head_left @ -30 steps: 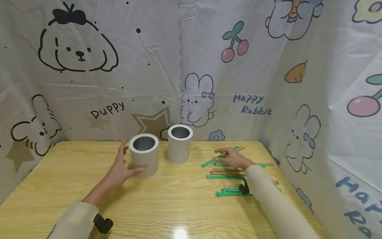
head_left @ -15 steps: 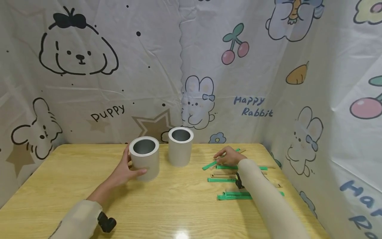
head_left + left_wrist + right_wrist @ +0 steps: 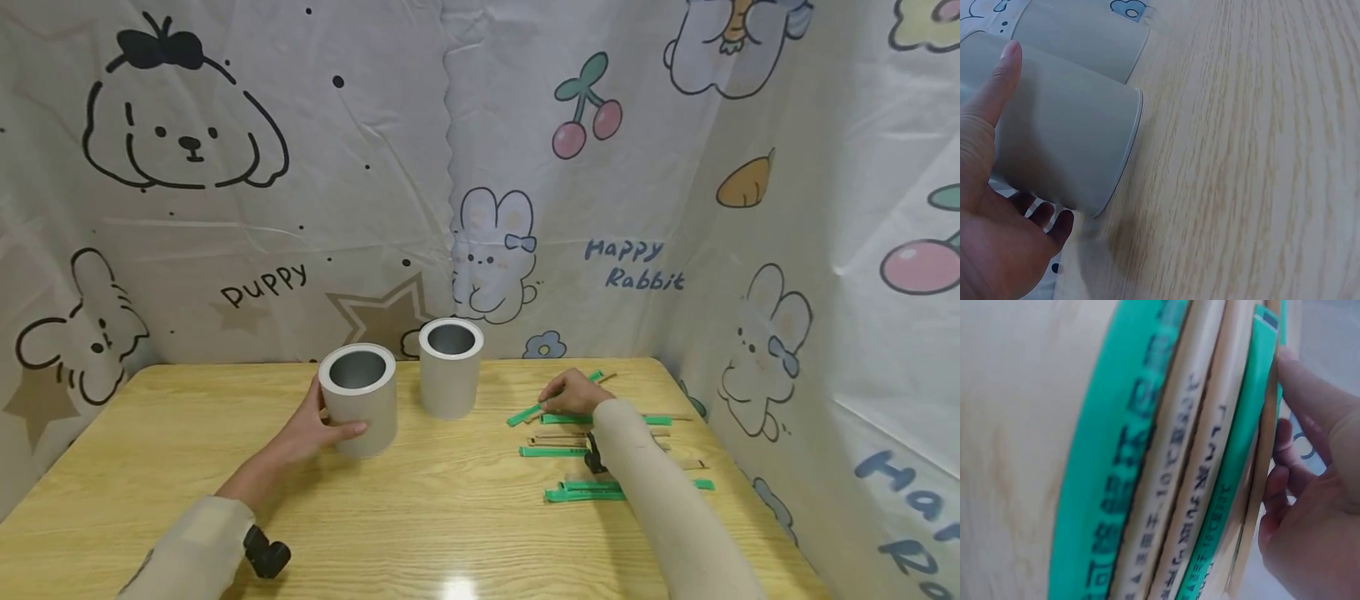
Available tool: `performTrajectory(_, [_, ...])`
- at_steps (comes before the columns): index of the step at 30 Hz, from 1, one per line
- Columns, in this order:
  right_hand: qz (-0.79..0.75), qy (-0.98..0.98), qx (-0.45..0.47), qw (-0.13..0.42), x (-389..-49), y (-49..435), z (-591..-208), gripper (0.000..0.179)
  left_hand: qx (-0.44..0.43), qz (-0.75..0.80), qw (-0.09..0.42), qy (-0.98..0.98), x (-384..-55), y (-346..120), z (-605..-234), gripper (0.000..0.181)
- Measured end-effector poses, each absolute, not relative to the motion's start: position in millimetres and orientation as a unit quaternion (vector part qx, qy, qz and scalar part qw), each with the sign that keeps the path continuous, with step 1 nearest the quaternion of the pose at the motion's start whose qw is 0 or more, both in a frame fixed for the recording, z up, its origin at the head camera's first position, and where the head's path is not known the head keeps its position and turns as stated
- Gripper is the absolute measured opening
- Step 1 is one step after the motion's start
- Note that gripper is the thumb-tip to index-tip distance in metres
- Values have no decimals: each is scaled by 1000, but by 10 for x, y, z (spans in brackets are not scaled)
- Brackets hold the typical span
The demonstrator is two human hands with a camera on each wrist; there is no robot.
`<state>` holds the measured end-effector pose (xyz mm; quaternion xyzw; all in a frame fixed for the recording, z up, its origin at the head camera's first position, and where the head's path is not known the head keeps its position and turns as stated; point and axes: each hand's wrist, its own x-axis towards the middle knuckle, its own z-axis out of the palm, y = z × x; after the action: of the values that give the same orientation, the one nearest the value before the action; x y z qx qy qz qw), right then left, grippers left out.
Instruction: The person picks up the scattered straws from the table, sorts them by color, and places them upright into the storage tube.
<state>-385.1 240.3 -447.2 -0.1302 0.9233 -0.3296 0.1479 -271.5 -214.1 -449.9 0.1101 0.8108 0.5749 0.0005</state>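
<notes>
Drawn closer together than a second ago, when they were spread above the straws, the right hand's (image 3: 576, 393) thumb and forefinger now pinch a slanted green straw (image 3: 525, 415). One end of that straw juts out past the fingertips, toward the left; the other shows beyond the knuckles. Seen from the right wrist, the remaining fingers curl loosely below the thumb, though the exact contact is partly hidden.

Against the near cup (image 3: 371, 412), the left hand (image 3: 306, 429) has closed in too: its thumb lies across the front and its fingers bend round the left side, which they held more loosely in the earliest view. That cup stands beside the far cup (image 3: 452, 387), which is just beyond the left fingers' reach, to the right and farther back; the pair has kept its arrangement.

Just under the right palm lies another green straw (image 3: 564, 419). Nearer the person than the right fingers come brown straws (image 3: 558, 441), a single green one, then a green bundle (image 3: 588, 493). All rest on the wooden table (image 3: 420, 525), with a printed cloth (image 3: 360, 217) hanging behind both hands.
</notes>
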Motion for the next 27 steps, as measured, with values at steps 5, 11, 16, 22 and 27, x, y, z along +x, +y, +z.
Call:
performTrajectory(5, [-340, 923, -111, 143, -3853, 2363, -4468, 11, 110, 573, -1, 812, -2715, -2149, -4497, 112])
performTrajectory(11, [-328, 936, -76, 103, -3863, 2362, -4517, 8, 110, 570, 2, 814, -2727, -2153, -4492, 110])
performTrajectory(16, [-339, 938, -22, 71, -3880, 2368, -4574, 9, 107, 573, 9, 812, -2732, -2137, -4485, 110])
performTrajectory(22, [-364, 927, -5, 85, -3869, 2327, -4539, 12, 107, 572, 8, 813, -2748, -2139, -4499, 110])
performTrajectory(27, [-344, 934, 3, 96, -3868, 2297, -4487, 12, 108, 567, 5, 816, -2763, -2141, -4511, 108])
